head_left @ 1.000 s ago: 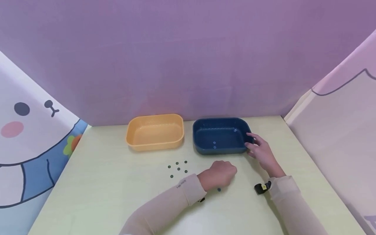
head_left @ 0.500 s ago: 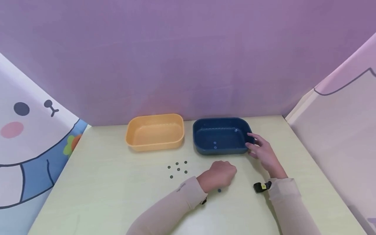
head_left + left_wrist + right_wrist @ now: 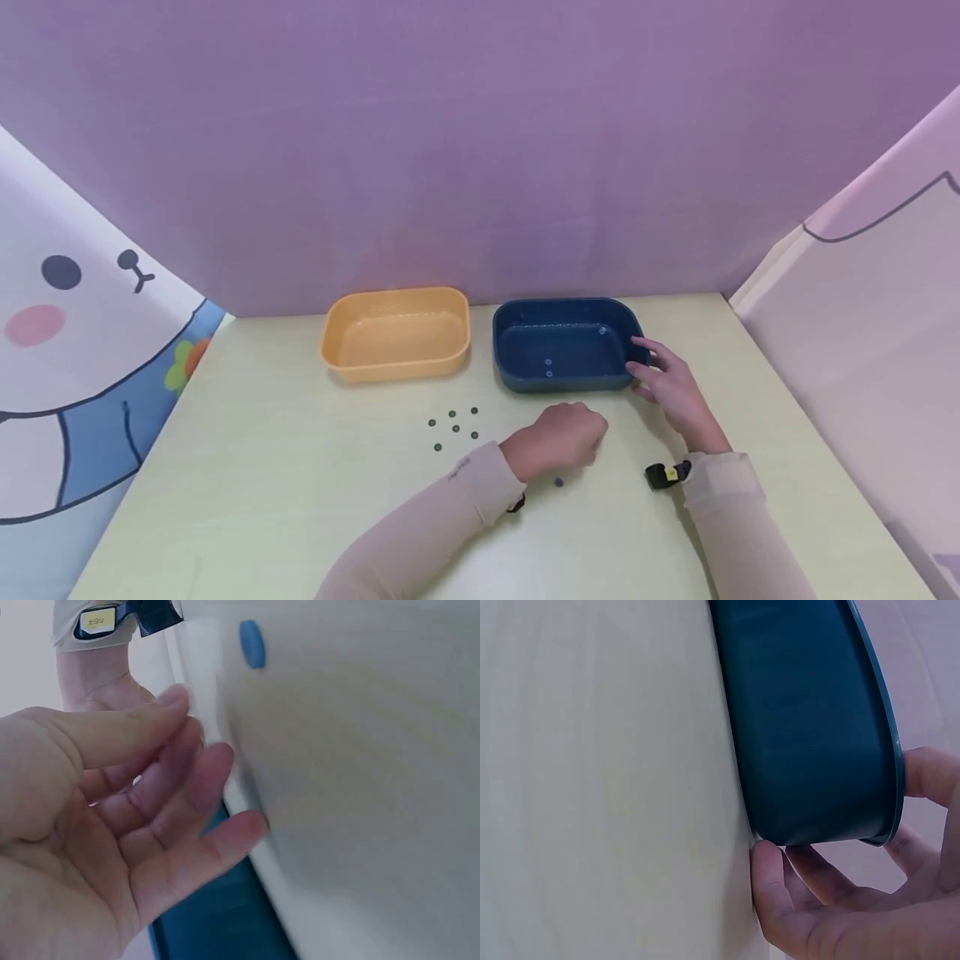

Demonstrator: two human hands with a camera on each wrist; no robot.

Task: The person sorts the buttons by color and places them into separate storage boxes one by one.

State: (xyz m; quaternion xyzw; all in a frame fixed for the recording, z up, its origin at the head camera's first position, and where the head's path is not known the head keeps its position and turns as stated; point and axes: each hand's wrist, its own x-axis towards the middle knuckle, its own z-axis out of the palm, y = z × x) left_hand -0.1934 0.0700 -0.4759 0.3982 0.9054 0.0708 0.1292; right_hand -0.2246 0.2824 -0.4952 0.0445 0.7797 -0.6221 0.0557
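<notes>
Got right hand (image 3: 678,398) gripping right end of navy tray (image 3: 566,386): two fingertips hooked over the rim in head view, other digits against outer wall and low corner in right wrist view. Can see that tray upright and flat on table (image 3: 262,500), immediately left of the grip. Reads dark navy from above, more teal side-on; smooth wall, rounded corners, slim lip flaring out along the top, soft sheen inside. Counting three small pale-ringed discs (image 3: 548,362) on its floor: two close together near the front wall, well left of the gripping fingertips, one toward the far right corner, just left of the upper fingertip.

Got left hand (image 3: 558,435) back-up in front of the tray, left of right hand and nearer the body. Seeing thumb tip next to index finger, remaining fingers half curled and apart in left wrist view. Can't tell about anything pinched in there.

Got one blue disc (image 3: 558,482) loose just nearside of left hand; looks flat, round, solid mid-blue, slightly blurred close up. Counting six dark green discs (image 3: 456,428) scattered left of left hand, too small for detail. Seeing yellow-orange tray (image 3: 397,370) beyond those, apart from the navy one, similar rounded shape. Also seeing black wrist device (image 3: 657,477) with yellow label, just below right hand.
</notes>
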